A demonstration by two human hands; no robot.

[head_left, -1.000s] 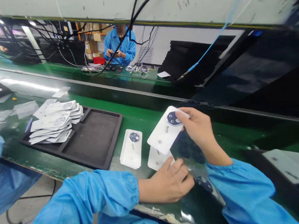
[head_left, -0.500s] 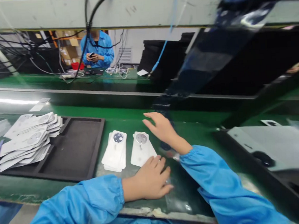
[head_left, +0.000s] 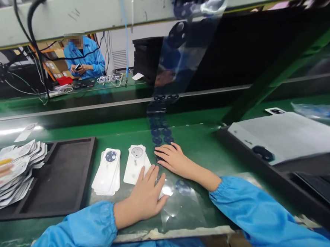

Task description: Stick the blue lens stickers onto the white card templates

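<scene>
My left hand (head_left: 144, 195) lies open with spread fingers, its fingertips at the lower edge of a small pile of white phone-shaped covers (head_left: 136, 164) with a grey camera circle on top. Its right side borders a clear film strip (head_left: 184, 210). That strip carries round dark-blue camera stickers (head_left: 156, 132) and runs down from the shelf to the table's front. My right hand (head_left: 175, 162) rests on the strip, fingers stretched out and open. Left of these, a second pile of white covers (head_left: 106, 175) has a dark-blue camera sticker on its top piece.
At left, a black tray (head_left: 64, 178) bears a heap of white covers (head_left: 22, 162), with another person's hand (head_left: 0, 171) on it. A black tray with a white sheet (head_left: 288, 134) stands right. Across the bench, a co-worker (head_left: 84, 57) holds a small device. Cables (head_left: 37, 42) hang overhead.
My right hand has come down onto the film strip. My left hand has shifted slightly off the film. Another person's hand has appeared on the left heap, and the view has turned right.
</scene>
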